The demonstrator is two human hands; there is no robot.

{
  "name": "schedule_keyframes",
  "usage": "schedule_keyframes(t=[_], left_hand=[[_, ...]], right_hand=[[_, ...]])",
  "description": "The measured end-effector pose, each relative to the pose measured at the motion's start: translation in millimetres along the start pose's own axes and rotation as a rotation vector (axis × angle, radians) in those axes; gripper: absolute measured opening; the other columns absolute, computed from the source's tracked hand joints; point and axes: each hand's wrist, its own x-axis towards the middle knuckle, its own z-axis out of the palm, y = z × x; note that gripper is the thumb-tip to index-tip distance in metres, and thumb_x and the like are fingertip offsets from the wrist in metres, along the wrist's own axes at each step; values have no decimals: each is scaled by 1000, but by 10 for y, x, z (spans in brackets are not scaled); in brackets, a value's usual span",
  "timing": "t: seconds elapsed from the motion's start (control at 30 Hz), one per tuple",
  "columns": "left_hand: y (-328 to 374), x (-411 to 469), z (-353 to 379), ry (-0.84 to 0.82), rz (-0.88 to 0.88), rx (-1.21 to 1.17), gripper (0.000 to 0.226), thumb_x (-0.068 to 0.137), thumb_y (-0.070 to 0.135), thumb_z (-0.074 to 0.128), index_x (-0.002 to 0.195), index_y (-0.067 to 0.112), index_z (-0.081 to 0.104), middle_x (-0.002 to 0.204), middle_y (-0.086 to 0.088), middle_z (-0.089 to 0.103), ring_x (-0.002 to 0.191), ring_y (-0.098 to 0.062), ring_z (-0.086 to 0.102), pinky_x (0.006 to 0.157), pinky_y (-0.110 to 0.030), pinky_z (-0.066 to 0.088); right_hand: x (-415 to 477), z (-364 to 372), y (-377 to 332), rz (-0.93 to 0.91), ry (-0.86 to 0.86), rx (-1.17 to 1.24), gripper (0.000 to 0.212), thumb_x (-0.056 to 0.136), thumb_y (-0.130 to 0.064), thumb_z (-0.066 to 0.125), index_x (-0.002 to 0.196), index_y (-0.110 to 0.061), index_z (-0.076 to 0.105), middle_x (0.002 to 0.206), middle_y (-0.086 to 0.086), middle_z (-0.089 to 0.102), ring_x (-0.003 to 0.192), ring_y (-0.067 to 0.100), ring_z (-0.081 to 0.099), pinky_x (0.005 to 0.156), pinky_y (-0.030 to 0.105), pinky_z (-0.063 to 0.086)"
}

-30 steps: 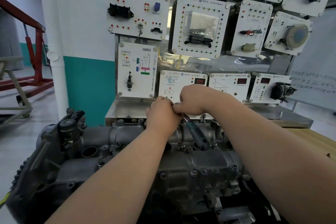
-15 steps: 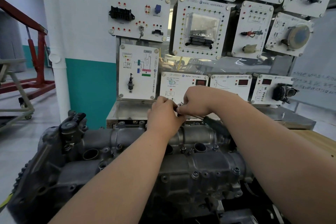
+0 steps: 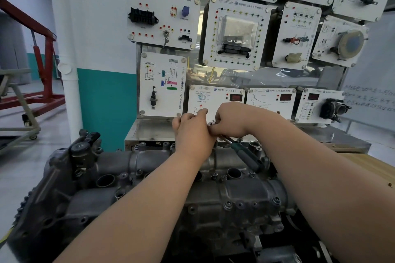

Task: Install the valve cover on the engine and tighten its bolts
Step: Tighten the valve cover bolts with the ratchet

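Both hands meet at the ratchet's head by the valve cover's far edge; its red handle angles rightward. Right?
No: the head view shows the ratchet has a dark green handle, not red. Left hand and right hand meet at its head.

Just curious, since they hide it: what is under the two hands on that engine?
A tool with a green handle pokes out beneath the right hand, over the valve cover. Whatever it turns is hidden by the left hand.

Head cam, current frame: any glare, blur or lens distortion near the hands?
Head view: wide-angle bowing, the white pipe and boards lean outward; glare streaks on the shiny panel behind them; left hand, right hand and ratchet look sharp; engine falls into shadow at the bottom.
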Motion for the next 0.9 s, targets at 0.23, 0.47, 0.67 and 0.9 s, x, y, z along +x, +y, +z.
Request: schedule_keyframes(t=[0.23, 0.47, 0.67, 0.9], left_hand=[[-13, -5, -14, -38, 8, -89, 51, 86, 31, 57, 133, 18, 42, 82, 9, 62, 108, -15, 55, 105, -28, -9], [-37, -35, 11, -125, 11, -147, 66, 83, 28, 60, 143, 27, 32, 102, 5, 62, 120, -18, 35, 86, -23, 12], [-6, -22, -23, -82, -14, -105, 52, 82, 16, 55, 133, 25, 46, 103, 1, 66, 113, -20, 50, 101, -30, 20], [-23, -39, -12, -100, 13, -120, 70, 82, 23, 54, 146, 25, 26, 94, 12, 61, 123, -13, 39, 99, -26, 4]], right_hand=[[13, -69, 13, -49, -128, 27, 30, 89, -34, 60, 94, -5, 68, 89, 9, 67, 75, 22, 57, 72, 34, 47], [3, 0, -7, -13, -45, 34, 40, 87, -43, 55, 63, -13, 65, 54, -4, 61, 58, 16, 54, 54, 29, 38], [17, 0, -54, 31, -46, -2, 40, 84, -43, 55, 62, -10, 56, 59, 2, 56, 55, 19, 50, 52, 27, 34], [29, -71, -43, -23, -98, -21, 39, 85, -40, 61, 91, -2, 70, 88, 13, 69, 68, 23, 55, 56, 29, 40]])
